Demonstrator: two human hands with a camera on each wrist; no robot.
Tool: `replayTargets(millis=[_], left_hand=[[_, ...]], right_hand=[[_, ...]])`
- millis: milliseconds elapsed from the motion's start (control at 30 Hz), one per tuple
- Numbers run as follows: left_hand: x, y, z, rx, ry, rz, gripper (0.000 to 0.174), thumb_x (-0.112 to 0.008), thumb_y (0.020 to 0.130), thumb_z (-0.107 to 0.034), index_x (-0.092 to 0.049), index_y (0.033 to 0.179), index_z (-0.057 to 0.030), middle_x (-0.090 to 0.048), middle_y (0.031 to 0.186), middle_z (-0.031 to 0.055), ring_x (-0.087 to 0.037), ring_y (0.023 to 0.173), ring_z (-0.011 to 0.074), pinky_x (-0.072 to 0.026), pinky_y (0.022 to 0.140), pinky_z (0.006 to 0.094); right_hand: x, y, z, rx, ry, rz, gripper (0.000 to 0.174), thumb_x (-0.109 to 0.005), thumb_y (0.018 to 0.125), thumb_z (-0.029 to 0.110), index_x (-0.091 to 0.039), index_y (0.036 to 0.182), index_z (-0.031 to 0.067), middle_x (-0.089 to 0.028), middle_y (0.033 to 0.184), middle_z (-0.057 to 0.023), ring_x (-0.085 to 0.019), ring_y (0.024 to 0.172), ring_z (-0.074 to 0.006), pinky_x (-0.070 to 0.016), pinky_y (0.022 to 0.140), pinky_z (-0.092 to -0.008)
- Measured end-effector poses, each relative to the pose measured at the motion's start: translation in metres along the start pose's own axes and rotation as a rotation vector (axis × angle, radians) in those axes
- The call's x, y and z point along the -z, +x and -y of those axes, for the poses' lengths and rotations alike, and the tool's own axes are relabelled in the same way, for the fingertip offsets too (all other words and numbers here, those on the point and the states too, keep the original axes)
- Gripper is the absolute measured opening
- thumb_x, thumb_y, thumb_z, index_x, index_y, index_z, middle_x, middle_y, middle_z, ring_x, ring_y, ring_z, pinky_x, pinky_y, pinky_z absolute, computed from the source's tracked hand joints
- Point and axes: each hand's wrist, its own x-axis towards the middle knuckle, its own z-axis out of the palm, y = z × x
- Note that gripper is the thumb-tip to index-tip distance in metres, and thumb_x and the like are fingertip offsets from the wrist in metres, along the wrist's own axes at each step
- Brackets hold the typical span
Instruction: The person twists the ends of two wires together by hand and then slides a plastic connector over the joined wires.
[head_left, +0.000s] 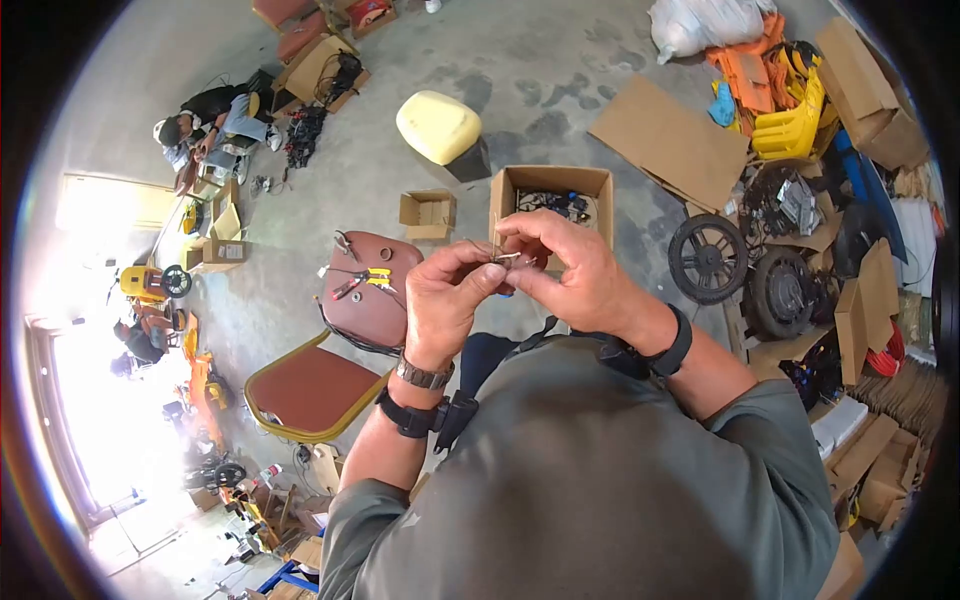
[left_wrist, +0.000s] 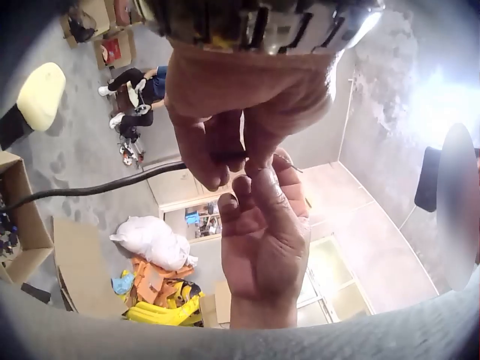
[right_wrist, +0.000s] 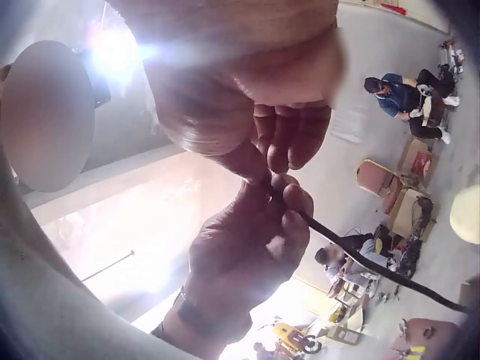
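Note:
My left hand pinches a dark sheathed cable close to its end, thumb against fingers. Right beside it, the thumb and fingertips of my right hand pinch the thin wires that come out of that end. Both hands meet in front of my chest, fingertips nearly touching. From the left hand the cable runs off in a loose curve, seen also in the right wrist view. Part of the wires is hidden by the fingers.
A maroon chair seat at the left bears yellow-and-red-handled pliers and a small ring. Beyond my hands stands an open cardboard box with wiring inside. Black wheels lie at the right. People sit farther off.

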Motion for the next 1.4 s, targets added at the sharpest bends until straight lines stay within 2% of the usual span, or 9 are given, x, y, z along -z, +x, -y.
replayTargets(millis=[100, 333, 467, 600, 800, 967, 1100, 1200, 1400], left_hand=[[-0.024, 0.012, 0.002, 0.03, -0.019, 0.026, 0.013, -0.067, 0.09, -0.001, -0.066, 0.101, 0.0051, -0.071, 0.092, 0.0111, -0.069, 0.083, 0.0181, -0.0602, 0.071, 0.0309], [-0.048, 0.043, 0.006, 0.126, -0.059, 0.181, 0.011, -0.066, 0.089, 0.001, -0.064, 0.099, 0.0047, -0.069, 0.093, 0.0122, -0.069, 0.081, 0.0195, -0.0604, 0.067, 0.0309], [-0.052, 0.051, 0.006, 0.191, -0.081, 0.247, 0.011, -0.066, 0.09, 0.001, -0.063, 0.1, 0.0046, -0.068, 0.093, 0.0117, -0.069, 0.08, 0.0207, -0.0603, 0.063, 0.0306], [-0.049, 0.056, 0.007, 0.186, -0.066, 0.288, 0.021, -0.069, 0.09, -0.009, -0.064, 0.105, 0.0046, -0.068, 0.095, 0.0124, -0.068, 0.081, 0.0236, -0.0598, 0.065, 0.033], [-0.045, 0.056, 0.001, 0.169, -0.086, 0.267, 0.023, -0.068, 0.092, -0.012, -0.065, 0.108, 0.0039, -0.067, 0.095, 0.0118, -0.068, 0.081, 0.0239, -0.0596, 0.066, 0.0335], [-0.038, 0.054, 0.004, 0.134, -0.118, 0.229, 0.022, -0.068, 0.092, -0.012, -0.065, 0.108, 0.0036, -0.067, 0.095, 0.0122, -0.068, 0.083, 0.024, -0.0588, 0.066, 0.033], [-0.037, 0.05, -0.001, 0.137, -0.095, 0.222, 0.021, -0.068, 0.092, -0.012, -0.065, 0.106, 0.0033, -0.068, 0.097, 0.0126, -0.068, 0.084, 0.0241, -0.0573, 0.064, 0.0316], [-0.038, 0.05, -0.003, 0.128, -0.057, 0.21, 0.021, -0.068, 0.093, -0.013, -0.065, 0.105, 0.0032, -0.068, 0.098, 0.0129, -0.068, 0.086, 0.0242, -0.0566, 0.064, 0.0311], [-0.042, 0.044, 0.0, 0.146, -0.017, 0.229, 0.022, -0.068, 0.093, -0.014, -0.064, 0.106, 0.0034, -0.068, 0.099, 0.013, -0.068, 0.087, 0.0243, -0.0563, 0.065, 0.0306]], right_hand=[[0.026, -0.006, -0.002, -0.023, 0.045, -0.08, 0.039, -0.068, 0.082, -0.004, -0.06, 0.119, 0.0027, -0.066, 0.091, -0.0111, -0.067, 0.081, -0.0216, -0.0544, 0.073, -0.0322], [0.064, -0.011, -0.001, 0.019, -0.04, -0.137, 0.038, -0.067, 0.081, -0.006, -0.061, 0.118, 0.0024, -0.066, 0.09, -0.0116, -0.066, 0.081, -0.02, -0.0542, 0.072, -0.0317], [0.069, -0.015, -0.007, -0.023, 0.0, -0.184, 0.036, -0.065, 0.083, -0.005, -0.061, 0.118, 0.0023, -0.065, 0.088, -0.0081, -0.064, 0.079, -0.0153, -0.0527, 0.071, -0.0295], [0.073, -0.011, -0.009, -0.048, 0.047, -0.219, 0.034, -0.064, 0.085, -0.004, -0.061, 0.119, 0.0023, -0.064, 0.087, -0.0045, -0.06, 0.078, -0.0105, -0.0502, 0.07, -0.0267], [0.072, -0.006, -0.014, -0.124, 0.067, -0.152, 0.033, -0.063, 0.087, -0.001, -0.06, 0.119, 0.002, -0.063, 0.087, -0.0024, -0.058, 0.079, -0.0087, -0.0484, 0.069, -0.0253], [0.063, -0.004, -0.017, -0.207, 0.223, -0.088, 0.03, -0.062, 0.09, 0.002, -0.059, 0.12, 0.0001, -0.062, 0.092, -0.002, -0.057, 0.081, -0.0073, -0.0482, 0.072, -0.0236], [0.059, -0.004, -0.016, -0.313, 0.489, -0.084, 0.029, -0.061, 0.092, 0.004, -0.059, 0.12, -0.0005, -0.061, 0.095, -0.0026, -0.055, 0.081, -0.007, -0.0481, 0.074, -0.0229], [0.059, -0.007, -0.017, -0.206, 0.265, -0.104, 0.031, -0.061, 0.09, 0.002, -0.059, 0.121, 0.0002, -0.061, 0.095, -0.0024, -0.056, 0.08, -0.0079, -0.0486, 0.073, -0.0236], [0.062, -0.01, -0.014, -0.051, 0.01, -0.15, 0.034, -0.063, 0.086, -0.001, -0.06, 0.12, 0.0012, -0.063, 0.094, -0.0057, -0.058, 0.078, -0.0092, -0.0488, 0.069, -0.0245]])
